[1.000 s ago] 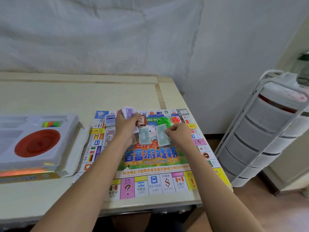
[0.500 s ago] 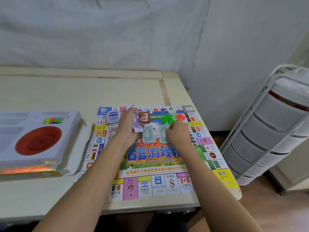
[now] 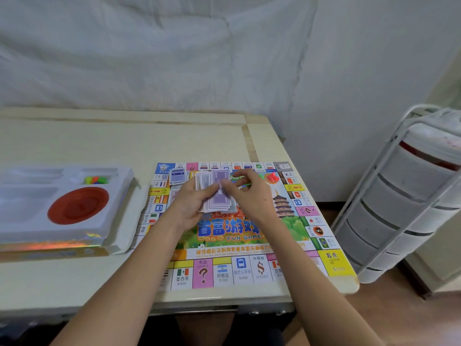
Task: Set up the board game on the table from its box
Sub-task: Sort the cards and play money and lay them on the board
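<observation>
From my remote seat I count two hands over one board (image 3: 249,245), which lies flat on the table (image 3: 99,146) toward its right end. The left hand (image 3: 192,206) grips a fanned stack of purple notes (image 3: 219,196), thumb curled across the top; the right hand (image 3: 252,196) pinches the upper edge of the same stack with bent fingers. How many notes are in the stack I cannot tell. One smaller card pile (image 3: 177,176) sits near the board's far left corner, and one red cluster of pieces (image 3: 273,177) near its far right. The board's centre reads "FUN GAME" under large Chinese characters; the near squares show "$1000", "$2000", a question mark and a dollar sign. To the left, apart from the board, stands one open box (image 3: 117,236) with a white tray holding one red dish (image 3: 78,204) and a small heap of coloured tokens (image 3: 96,180). One white drawer rack (image 3: 404,208) stands right of the table.
</observation>
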